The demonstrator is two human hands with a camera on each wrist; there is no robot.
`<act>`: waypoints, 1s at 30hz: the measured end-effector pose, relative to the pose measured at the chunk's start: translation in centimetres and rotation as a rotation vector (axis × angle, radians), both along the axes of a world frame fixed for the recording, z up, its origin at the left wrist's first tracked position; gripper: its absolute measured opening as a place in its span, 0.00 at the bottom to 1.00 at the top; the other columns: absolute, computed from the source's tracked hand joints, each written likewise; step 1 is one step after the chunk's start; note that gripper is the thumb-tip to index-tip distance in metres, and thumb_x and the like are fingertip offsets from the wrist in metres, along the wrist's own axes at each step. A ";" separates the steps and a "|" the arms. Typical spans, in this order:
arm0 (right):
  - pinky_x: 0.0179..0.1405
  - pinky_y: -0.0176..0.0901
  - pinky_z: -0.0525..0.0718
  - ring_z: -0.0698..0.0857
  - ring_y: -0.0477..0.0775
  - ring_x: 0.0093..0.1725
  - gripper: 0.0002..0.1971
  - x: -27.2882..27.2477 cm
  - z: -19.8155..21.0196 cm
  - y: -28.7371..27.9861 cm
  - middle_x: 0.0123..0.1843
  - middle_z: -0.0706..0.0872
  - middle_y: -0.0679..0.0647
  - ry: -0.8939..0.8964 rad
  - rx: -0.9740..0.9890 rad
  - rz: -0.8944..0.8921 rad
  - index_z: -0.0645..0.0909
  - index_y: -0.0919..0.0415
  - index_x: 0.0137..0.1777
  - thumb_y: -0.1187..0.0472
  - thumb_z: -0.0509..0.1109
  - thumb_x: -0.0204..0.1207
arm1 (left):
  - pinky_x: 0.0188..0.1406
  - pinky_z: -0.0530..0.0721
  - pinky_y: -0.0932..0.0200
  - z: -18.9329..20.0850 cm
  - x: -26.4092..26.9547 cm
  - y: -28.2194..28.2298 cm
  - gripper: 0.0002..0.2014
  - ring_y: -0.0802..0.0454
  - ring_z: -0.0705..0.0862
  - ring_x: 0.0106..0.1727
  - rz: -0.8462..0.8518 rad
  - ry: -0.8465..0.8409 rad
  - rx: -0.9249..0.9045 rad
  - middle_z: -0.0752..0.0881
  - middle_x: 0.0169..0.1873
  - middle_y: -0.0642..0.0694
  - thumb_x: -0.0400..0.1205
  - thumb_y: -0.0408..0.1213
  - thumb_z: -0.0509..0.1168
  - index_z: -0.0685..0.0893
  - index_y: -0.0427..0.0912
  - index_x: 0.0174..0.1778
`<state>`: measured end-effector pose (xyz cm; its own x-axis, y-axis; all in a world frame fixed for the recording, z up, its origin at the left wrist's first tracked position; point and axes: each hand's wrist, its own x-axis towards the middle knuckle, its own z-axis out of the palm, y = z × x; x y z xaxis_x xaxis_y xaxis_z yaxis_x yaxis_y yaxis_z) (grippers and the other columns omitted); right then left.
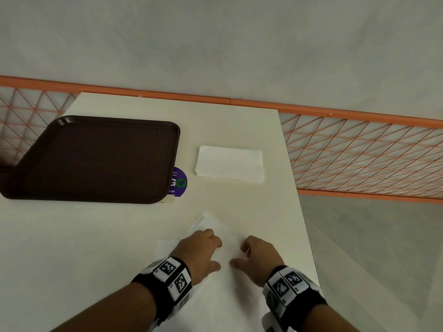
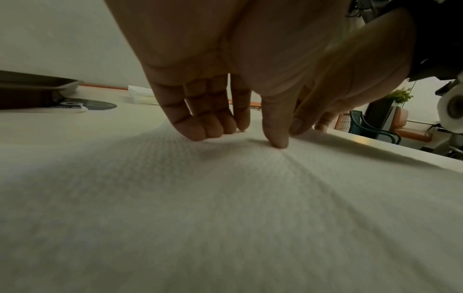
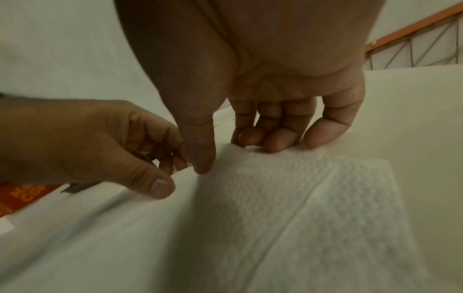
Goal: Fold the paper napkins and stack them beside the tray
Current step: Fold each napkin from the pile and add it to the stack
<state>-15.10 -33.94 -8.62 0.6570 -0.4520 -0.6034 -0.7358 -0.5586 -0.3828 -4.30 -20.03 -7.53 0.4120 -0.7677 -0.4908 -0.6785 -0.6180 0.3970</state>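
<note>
A white paper napkin [image 1: 215, 236] lies unfolded at the table's [image 1: 96, 248] near edge. The left hand [image 1: 200, 250] and right hand [image 1: 257, 254] press curled fingertips [image 3: 275, 141] onto it, grasping nothing. Folded napkins [image 1: 230, 164] sit beside the brown tray [image 1: 96, 159]. Uneven pressure could crease it crooked or tear it.

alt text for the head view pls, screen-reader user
Both hands, left hand and right hand, press on a white paper napkin on a white table. Beyond lie a stack of folded white napkins and a dark brown plastic tray.
</note>
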 end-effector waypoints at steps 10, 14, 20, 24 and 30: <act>0.33 0.34 0.77 0.79 0.45 0.35 0.04 -0.7 1.1 0.7 0.36 0.82 0.45 -0.245 0.073 -0.051 0.80 0.52 0.41 0.54 0.72 0.72 | 0.66 0.76 0.55 0.2 0.2 1.1 0.27 0.52 0.77 0.66 0.037 0.005 -0.085 0.72 0.70 0.54 0.82 0.53 0.64 0.69 0.51 0.75; 0.41 0.35 0.81 0.83 0.43 0.39 0.05 -1.0 1.6 1.0 0.38 0.86 0.44 -0.325 0.101 -0.020 0.84 0.46 0.40 0.56 0.68 0.76 | 0.68 0.76 0.57 1.1 0.4 1.1 0.26 0.54 0.71 0.71 -0.012 -0.110 -0.220 0.66 0.73 0.55 0.83 0.51 0.63 0.66 0.52 0.76; 0.38 0.26 0.75 0.81 0.39 0.37 0.05 -1.1 2.9 2.1 0.35 0.84 0.40 -0.450 0.092 0.088 0.87 0.46 0.44 0.56 0.70 0.77 | 0.71 0.68 0.53 3.1 2.5 0.3 0.16 0.49 0.76 0.67 -0.327 -0.224 -0.195 0.81 0.64 0.49 0.86 0.47 0.58 0.84 0.47 0.65; 0.35 0.28 0.78 0.83 0.39 0.36 0.06 -1.6 4.0 1.6 0.37 0.87 0.45 -0.457 0.155 -0.106 0.83 0.45 0.36 0.58 0.74 0.71 | 0.62 0.74 0.54 4.6 3.8 0.4 0.17 0.50 0.79 0.59 -0.349 -0.222 -0.120 0.83 0.59 0.49 0.87 0.48 0.54 0.84 0.48 0.63; 0.49 0.50 0.90 0.91 0.50 0.43 0.04 -3.9 3.6 1.1 0.42 0.93 0.48 -0.442 0.396 -0.325 0.89 0.59 0.43 0.61 0.80 0.70 | 0.49 0.81 0.55 7.3 5.7 1.0 0.11 0.56 0.82 0.44 -0.166 -0.039 -0.274 0.86 0.41 0.54 0.84 0.48 0.61 0.85 0.48 0.47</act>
